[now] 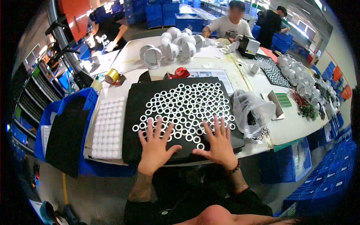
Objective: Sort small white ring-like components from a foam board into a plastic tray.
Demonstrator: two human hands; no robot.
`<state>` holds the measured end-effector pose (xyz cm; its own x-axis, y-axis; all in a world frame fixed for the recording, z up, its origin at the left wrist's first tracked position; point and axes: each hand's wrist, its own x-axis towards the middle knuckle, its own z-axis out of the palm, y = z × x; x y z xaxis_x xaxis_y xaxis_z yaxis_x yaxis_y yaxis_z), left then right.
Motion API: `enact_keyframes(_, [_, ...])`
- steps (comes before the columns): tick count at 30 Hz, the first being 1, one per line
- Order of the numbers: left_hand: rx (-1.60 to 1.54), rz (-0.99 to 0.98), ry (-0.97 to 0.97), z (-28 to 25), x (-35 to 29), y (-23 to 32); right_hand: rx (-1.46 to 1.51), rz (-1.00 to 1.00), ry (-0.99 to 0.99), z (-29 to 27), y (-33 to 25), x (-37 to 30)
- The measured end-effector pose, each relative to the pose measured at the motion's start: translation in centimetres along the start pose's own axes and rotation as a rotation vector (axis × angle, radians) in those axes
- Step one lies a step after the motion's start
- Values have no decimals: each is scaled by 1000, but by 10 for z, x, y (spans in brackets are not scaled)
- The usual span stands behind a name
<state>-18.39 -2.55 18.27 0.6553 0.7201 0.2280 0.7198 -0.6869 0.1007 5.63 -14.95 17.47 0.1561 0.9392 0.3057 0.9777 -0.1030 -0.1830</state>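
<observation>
Both hands lie flat, palms down, fingers spread and gripping nothing; the left hand [154, 147] and the right hand [218, 144] press side by side on the near part of a black foam mat [135, 112], thumbs pointing toward each other; the fingertips cover several of the white rings [187, 101], so how many lie beneath them cannot be told; the rest of the rings spread in loose rows from the fingertips away to the far edge of the mat, a few strays sitting between the two thumbs; a dark bracelet [235, 168] shows at the right wrist, and the left forearm is dim below the table edge.

Left of the left hand's little finger, just beside the mat, lies a white tray of round caps [108, 127], and beyond it a blue crate [88, 99] holding black sheets, partly cut off by shadow; right of the right hand's fingers a crumpled clear plastic bag [251, 110] hides its contents; far beyond the fingertips stand white round housings [172, 48], a yellow tape roll [111, 76] and a red tape dispenser [180, 72]; people work at the far side of the table, small and hard to make out.
</observation>
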Motion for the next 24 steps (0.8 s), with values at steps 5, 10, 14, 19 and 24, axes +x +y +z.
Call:
enact_keyframes(5, [-36, -130, -71, -8, 17, -3, -45, 134, 42, -2, 41, 0])
enact_keyframes(10, [10, -164, -105, 8, 20, -12, -37, 171, 9, 12, 30, 9])
enact_keyframes(14, [34, -191, -131, 15, 25, -19, -27, 193, 5, 32, 14, 19])
enact_keyframes(19, [35, -194, -129, 21, 32, -18, -23, 210, 93, 53, 5, 31])
enact_keyframes(24, [37, -245, -77, 26, 31, -18, -42, 203, 169, 50, -2, 33])
